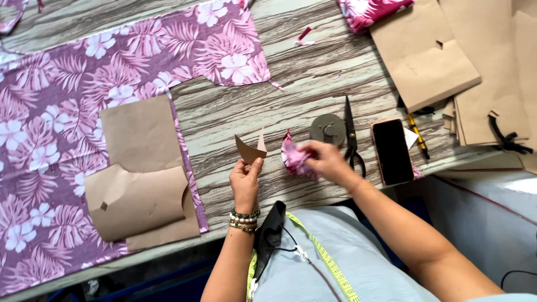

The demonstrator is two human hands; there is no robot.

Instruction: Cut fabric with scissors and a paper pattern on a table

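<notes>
My left hand (pixel 246 179) pinches a small brown paper pattern piece (pixel 249 150) with two pointed tips, held upright above the wood-grain table (pixel 313 72). Beaded bracelets sit on that wrist. My right hand (pixel 324 161) is closed on a small scrap of pink floral fabric (pixel 291 157), just right of the pattern piece; the hand is blurred. A yellow tape measure (pixel 327 263) hangs around my neck.
Purple floral fabric (pixel 56 112) covers the left, with two brown paper patterns (pixel 140 179) on it. Black scissors (pixel 351 140), a round metal weight (pixel 328 128) and a dark phone (pixel 392 151) lie right of my hands. Brown cardboard patterns (pixel 447 56) are stacked at the far right.
</notes>
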